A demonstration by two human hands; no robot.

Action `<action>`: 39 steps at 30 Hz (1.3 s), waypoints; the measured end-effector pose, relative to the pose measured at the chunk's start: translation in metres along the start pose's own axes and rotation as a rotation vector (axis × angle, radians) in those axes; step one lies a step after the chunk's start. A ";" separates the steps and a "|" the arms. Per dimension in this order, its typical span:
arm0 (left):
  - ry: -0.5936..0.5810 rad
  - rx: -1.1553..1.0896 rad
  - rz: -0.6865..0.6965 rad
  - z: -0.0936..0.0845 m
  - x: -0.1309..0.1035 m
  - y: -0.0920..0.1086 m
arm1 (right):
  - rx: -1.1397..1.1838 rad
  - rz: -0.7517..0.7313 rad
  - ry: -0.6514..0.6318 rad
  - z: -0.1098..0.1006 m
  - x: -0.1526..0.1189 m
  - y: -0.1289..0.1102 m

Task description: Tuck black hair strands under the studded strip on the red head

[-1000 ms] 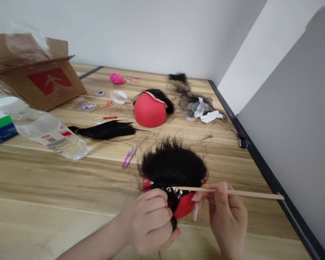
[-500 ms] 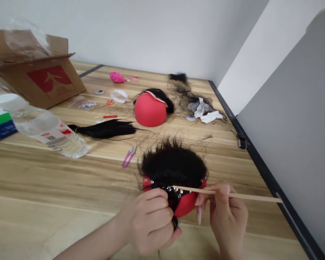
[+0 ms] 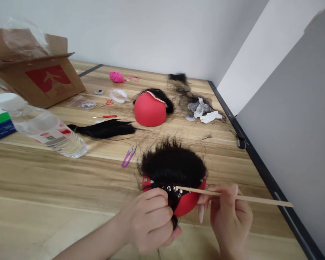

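Close in front of me, a red dome-shaped head form [image 3: 188,203] carries a thick patch of short black hair [image 3: 174,164] and several shiny metal pins [image 3: 174,189]. My left hand [image 3: 153,220] is closed at its near left side, gripping a lock of black hair [image 3: 174,221] that curls out below the fingers. Between the thumb and fingers of my right hand [image 3: 230,213] is a slim pale wooden stick [image 3: 260,198]. Its left tip rests at the pins along the hair's edge; whether it touches the hair, I cannot tell.
A second red dome [image 3: 150,110] with black hair stands further back. Purple snips [image 3: 128,157], a black hair bundle [image 3: 108,129] and a water bottle [image 3: 51,130] lie or stand leftward, before a cardboard box [image 3: 46,76]. Loose hair and crumpled tissue [image 3: 202,108] lie back right.
My right hand has shifted slightly to the right with the wooden stick, whose tip has drawn a little rightward along the pins. My left hand stays in place.
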State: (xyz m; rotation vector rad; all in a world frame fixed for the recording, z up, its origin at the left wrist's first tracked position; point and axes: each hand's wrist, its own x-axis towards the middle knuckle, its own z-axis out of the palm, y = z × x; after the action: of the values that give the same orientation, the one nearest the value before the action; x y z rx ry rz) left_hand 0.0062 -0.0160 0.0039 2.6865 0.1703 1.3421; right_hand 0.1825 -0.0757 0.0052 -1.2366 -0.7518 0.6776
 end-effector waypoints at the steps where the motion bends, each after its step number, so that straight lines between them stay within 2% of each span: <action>1: 0.001 -0.007 -0.003 0.000 0.000 0.000 | 0.002 -0.004 0.002 -0.001 0.000 0.001; 9: 0.080 -0.087 -0.099 -0.005 0.009 0.001 | 0.102 -0.064 -0.001 0.003 0.001 -0.002; 13: 0.140 -0.124 -0.115 -0.003 0.008 0.000 | 0.133 -0.014 -0.027 0.004 0.002 -0.003; 22: 0.174 -0.121 -0.078 0.001 0.006 -0.001 | 0.151 0.105 -0.016 0.004 0.002 0.001; 32: 0.114 -0.066 -0.122 0.003 0.002 -0.001 | 0.175 0.105 -0.033 0.004 0.003 0.002; 39: 0.109 -0.065 -0.109 0.002 0.003 -0.003 | 0.118 0.096 0.012 0.005 0.005 0.000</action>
State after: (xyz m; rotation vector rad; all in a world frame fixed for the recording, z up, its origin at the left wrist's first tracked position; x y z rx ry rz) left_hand 0.0096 -0.0131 0.0041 2.5136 0.2746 1.4357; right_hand 0.1817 -0.0692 0.0064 -1.1736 -0.6364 0.7814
